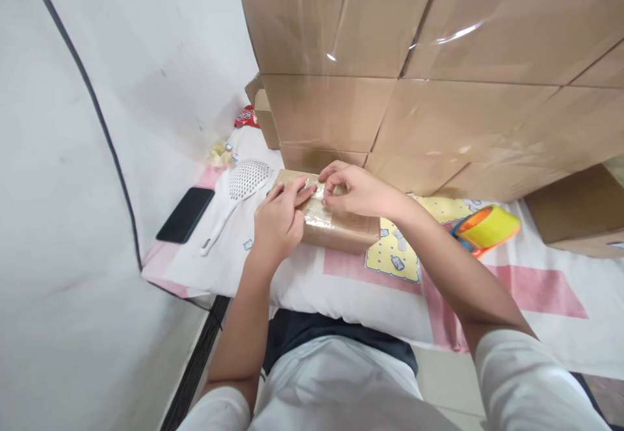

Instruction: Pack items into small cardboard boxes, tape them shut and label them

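Resting on a white cloth (pixel 302 288) with pink blocks and one yellow cartoon patch, a small taped cardboard parcel (pixel 336 223) is the landmark here. The cloth covers a soft, pillow-like surface; a white wall (pixel 146 60) stands to the parcel's left, with a dark cable curving down it.

Left hand (pixel 279 221): lies on the parcel's near-left end, fingers stretched flat and pressing the tape on top, not curled around anything. Right hand (pixel 355 190): over the parcel's top middle, fingertips bunched in a pinch on the clear tape there. Fingertips of the two hands nearly meet.

Edges: a stacked wall of large cardboard boxes (pixel 414 80), wrapped in glossy film, rises directly behind the parcel, just beside its far edge. Cloth's left edge drops off beyond the phone. Open cloth lies to the parcel's right and near side.

Count: one white slotted spoon (pixel 241 194) just left of the parcel; one black phone (pixel 185 215) farther left; one yellow-orange tape dispenser (pixel 485 228) well to the right; one red packet (pixel 247 117) behind-left, by the boxes; one small pale crumpled item near the wall, too small to name.
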A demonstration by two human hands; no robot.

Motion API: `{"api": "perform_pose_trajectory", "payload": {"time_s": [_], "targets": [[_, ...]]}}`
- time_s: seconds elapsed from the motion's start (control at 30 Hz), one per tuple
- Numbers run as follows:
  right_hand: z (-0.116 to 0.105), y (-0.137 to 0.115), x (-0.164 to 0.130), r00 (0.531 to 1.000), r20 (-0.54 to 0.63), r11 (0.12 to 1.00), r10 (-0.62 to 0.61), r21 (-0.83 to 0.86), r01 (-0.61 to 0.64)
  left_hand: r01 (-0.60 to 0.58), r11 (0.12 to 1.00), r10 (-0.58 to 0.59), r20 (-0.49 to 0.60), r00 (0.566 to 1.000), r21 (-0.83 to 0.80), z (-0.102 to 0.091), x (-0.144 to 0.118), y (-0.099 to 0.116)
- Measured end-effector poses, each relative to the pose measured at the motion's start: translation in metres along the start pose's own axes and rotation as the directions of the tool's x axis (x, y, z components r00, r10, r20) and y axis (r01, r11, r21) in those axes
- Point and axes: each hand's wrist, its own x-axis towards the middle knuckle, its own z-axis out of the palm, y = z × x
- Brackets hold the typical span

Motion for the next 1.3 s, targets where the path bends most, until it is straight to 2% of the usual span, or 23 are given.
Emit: {"api": "perform_pose_trajectory", "payload": {"time_s": [0.07,0.13,0.27,0.43,0.6,0.7,0.77,0.9,1.03,1.13,1.3], "targets": [[0.000,0.003,0.001,0.999,-0.040,1.000,-0.010,-0.024,0.009,0.001,1.000,-0.001,-0.005,1.000,-0.011,0.000,-0.001,-0.002],[-0.001,0.005,0.003,0.998,-0.066,0.998,-0.005,-0.060,0.001,-0.050,0.998,0.050,-0.014,0.999,-0.031,-0.001,-0.002,-0.004],[-0.002,0.005,0.004,1.000,-0.015,0.996,0.027,-0.084,-0.028,-0.180,0.983,0.180,-0.002,0.984,-0.032,-0.004,-0.005,-0.007],[-0.003,0.006,0.003,1.000,-0.002,0.999,0.015,-0.052,-0.015,-0.192,0.981,0.191,0.027,0.981,0.027,-0.005,-0.005,-0.005],[-0.002,0.012,0.005,1.000,-0.010,0.998,-0.007,-0.060,0.006,-0.226,0.974,0.228,-0.061,0.972,0.033,-0.007,-0.006,-0.004],[-0.001,0.013,0.006,1.000,-0.012,0.997,-0.015,-0.081,0.014,-0.277,0.961,0.275,-0.051,0.960,-0.019,-0.007,-0.006,-0.007],[-0.001,0.013,0.007,1.000,-0.018,0.995,0.004,-0.096,-0.005,-0.279,0.959,0.277,-0.046,0.960,-0.045,-0.004,-0.007,-0.010],[0.000,0.011,0.008,0.997,-0.035,0.987,0.074,-0.138,-0.079,-0.305,0.952,0.300,-0.110,0.948,-0.034,0.002,-0.009,-0.016],[0.000,0.012,0.010,0.996,-0.036,0.978,0.077,-0.194,-0.083,-0.299,0.950,0.284,-0.156,0.946,-0.085,0.006,-0.014,-0.019],[0.001,0.013,0.010,0.997,-0.029,0.980,0.077,-0.181,-0.081,-0.272,0.960,0.264,-0.118,0.957,-0.059,0.006,-0.020,-0.018],[0.003,0.010,0.008,0.995,-0.049,0.974,0.083,-0.207,-0.092,-0.311,0.948,0.314,-0.054,0.948,0.063,0.009,-0.029,-0.006]]}}
